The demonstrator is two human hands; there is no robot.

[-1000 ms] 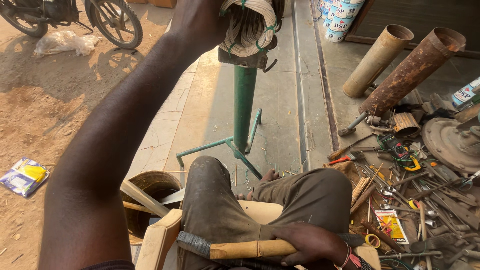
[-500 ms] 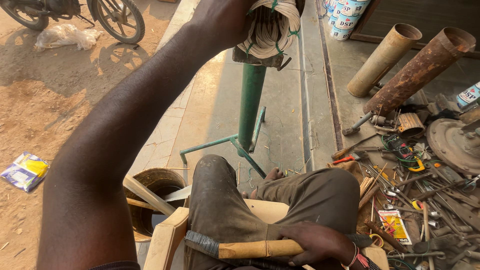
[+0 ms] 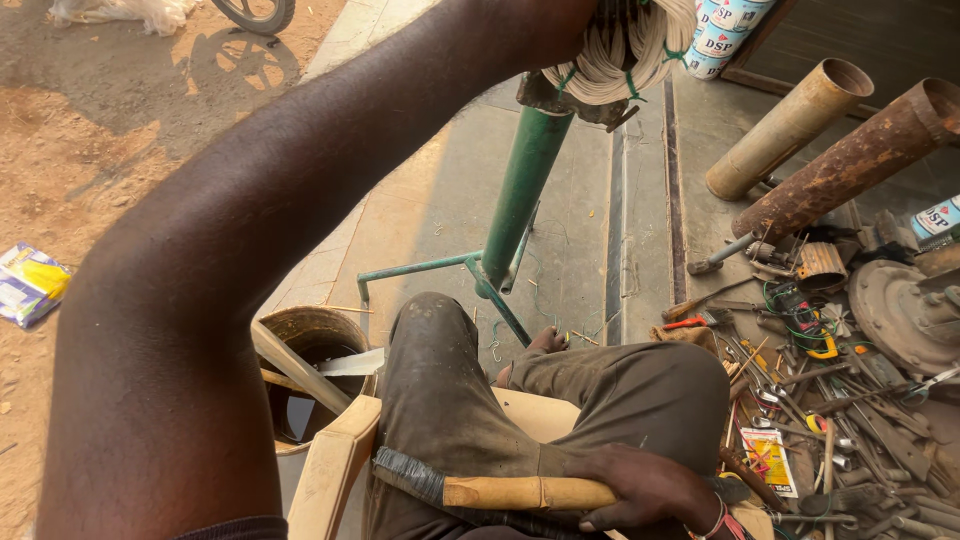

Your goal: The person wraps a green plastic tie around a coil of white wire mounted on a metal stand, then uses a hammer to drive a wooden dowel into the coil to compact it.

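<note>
1. Nearest the camera, the right hand [image 3: 648, 487] lies on the person's thigh with its fingers wrapped around a pale wooden stick [image 3: 528, 492]; the stick lies across the lap, and its left end is bound in dark tape
2. The person sits on a light wooden seat [image 3: 335, 468], one knee raised and the other leg folded, a bare foot [image 3: 545, 343] showing just past the knee
3. Left of the knee, a round rusty bucket [image 3: 312, 330] holds dark liquid, with a wooden slat and a flat metal strip leaning out of it
4. On the right, a heap of small tools [image 3: 812, 385] covers the floor: pliers, a hammer, wires and a yellow packet
5. Farther out, a green metal stand [image 3: 525, 195] rises from thin legs on the paving
6. A coil of pale cord [image 3: 625, 48] tied with green strings sits on top of that stand
7. The left hand [image 3: 545, 25] reaches up to the coil at the top edge of the view; the forearm crosses the whole picture, and the fingers are cut off, so I cannot tell whether they clasp the coil
8. Beyond the tools, 2 rusty pipes [image 3: 845, 155] lie side by side on the slabs
9. Far left, a crumpled blue and yellow wrapper [image 3: 30, 283] lies on the sandy ground
</note>
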